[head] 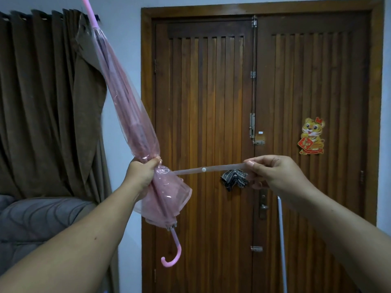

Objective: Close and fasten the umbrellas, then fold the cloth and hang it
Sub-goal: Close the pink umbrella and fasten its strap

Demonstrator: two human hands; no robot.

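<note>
A left hand point(141, 173) gripped the light, slippery pink umbrella point(127, 115) at its gathered canopy before the door point(211, 102), while the right hand point(273, 173) pinched its soft strap point(211, 169) taut.

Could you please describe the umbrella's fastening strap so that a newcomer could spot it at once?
Start at the wooden double door. In front of it, a thin pink strap stretches from the pink umbrella, gripped by the left hand, to the right hand. Its white snap button marks it.
</note>
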